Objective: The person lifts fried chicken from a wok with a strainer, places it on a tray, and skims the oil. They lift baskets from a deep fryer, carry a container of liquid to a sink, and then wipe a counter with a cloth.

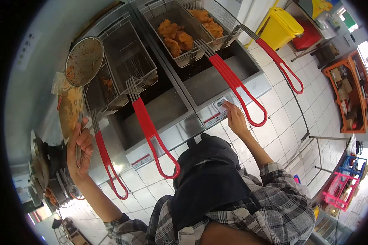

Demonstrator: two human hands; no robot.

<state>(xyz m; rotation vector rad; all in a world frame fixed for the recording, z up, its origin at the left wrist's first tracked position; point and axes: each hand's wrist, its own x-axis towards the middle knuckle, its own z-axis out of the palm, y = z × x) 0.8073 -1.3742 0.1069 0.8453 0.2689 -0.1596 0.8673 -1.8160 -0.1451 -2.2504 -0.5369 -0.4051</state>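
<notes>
My left hand (pixel 81 143) is wrapped round the metal handle of a round mesh skimmer (pixel 84 61), which is raised at the left with orange crumbs in its mesh. My right hand (pixel 235 118) touches the small display panel (pixel 221 103) on the fryer's front, its fingers bent and nothing visible in them. Fried pieces (pixel 176 36) lie in a wire basket with a red handle (pixel 237 81), just above my right hand. More pieces (pixel 208 23) sit in the basket to its right. A basket with a red handle (pixel 147 126) stands between my hands, with no food visible in it.
Another red handle (pixel 106 163) juts out beside my left hand, and one more (pixel 279 61) at the right. A yellow bin (pixel 279 27) stands behind on the tiled floor. An orange shelf (pixel 351 92) and a pink crate (pixel 341 191) are at the far right.
</notes>
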